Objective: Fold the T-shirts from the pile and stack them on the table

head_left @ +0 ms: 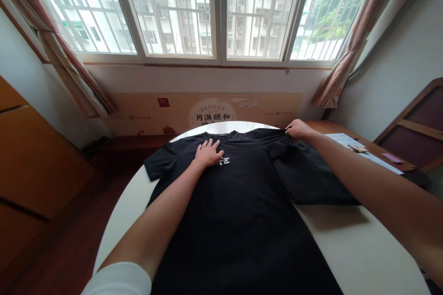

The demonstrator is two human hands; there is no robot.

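Two bare forearms reach forward from the bottom of the view over a round white table (349, 244). A white sleeve (117, 281) covers the arm at the lower left. Under both hands lies a black T-shirt (235, 221), spread flat. Its long axis runs straight away from the person, with the hem nearest the body, running out of view, and the collar (221, 133) pointing at the window.

The left hand (207, 153) is wide open, palm down, and fingers spread, pressing flat on the chest just beside small white lettering (223, 161). The shirt's sleeve (159, 161) lies spread out to the left of this hand.

The right hand (297, 130) is narrow, its fingers pinched on the far shoulder edge of the shirt near the collar. Below and to the right of this hand, a dark fold of black cloth (306, 177) lies on the table; whether it belongs to the shirt cannot be told.

Beyond the right hand, papers (363, 145) and a pink card (392, 158) lie on a wooden desk (320, 126). Past the collar stands a printed tan panel (207, 113) beneath a barred window (173, 9).
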